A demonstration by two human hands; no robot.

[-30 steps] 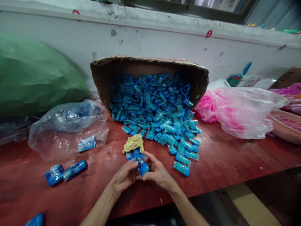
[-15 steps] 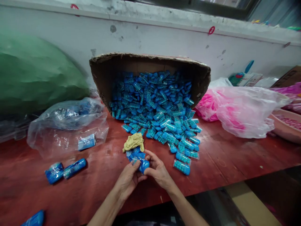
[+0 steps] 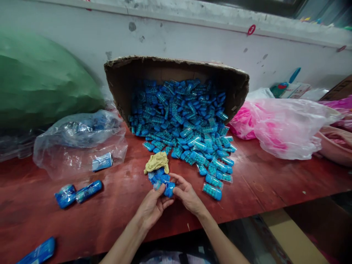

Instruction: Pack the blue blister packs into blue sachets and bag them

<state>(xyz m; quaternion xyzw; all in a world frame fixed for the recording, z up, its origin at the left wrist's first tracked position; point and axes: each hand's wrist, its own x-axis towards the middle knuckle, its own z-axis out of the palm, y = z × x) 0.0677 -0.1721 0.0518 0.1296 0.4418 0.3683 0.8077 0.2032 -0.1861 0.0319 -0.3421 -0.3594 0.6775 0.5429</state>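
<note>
A small blue capsule-shaped container (image 3: pixel 168 189) sits between both hands near the front edge of the red table (image 3: pixel 261 183), at about the middle of its width. The left hand (image 3: pixel 152 206) pinches its near end, the grip clamped on it with thumb and fingertips; the right hand (image 3: pixel 187 194) closes its grip on the other side of the same container. What it holds inside is too small to tell.

Just behind the hands lies a little cluster of blue containers (image 3: pixel 158 177), and a crumpled yellow cloth (image 3: pixel 157 162) rests on top of that cluster.

Further back, a cardboard box (image 3: pixel 176 69) lies tipped on its side against the rear wall, its open mouth facing the front edge. It is packed with blue containers (image 3: pixel 178 113) showing rows of small turquoise beads through clear walls, and they spill out of it onto the table toward the right hand.

Toward the left edge, a clear plastic bag (image 3: pixel 79 143) holds a few blue packets. In front of it lie two wrapped blue bundles (image 3: pixel 78 192), and another blue packet (image 3: pixel 37 252) lies at the front left corner. A large green sack (image 3: pixel 41 80) fills the rear left corner.

To the right of the box, a clear plastic bag with pink contents (image 3: pixel 275 126) lies on the table, with a pink basin (image 3: pixel 334 148) at the right edge.
</note>
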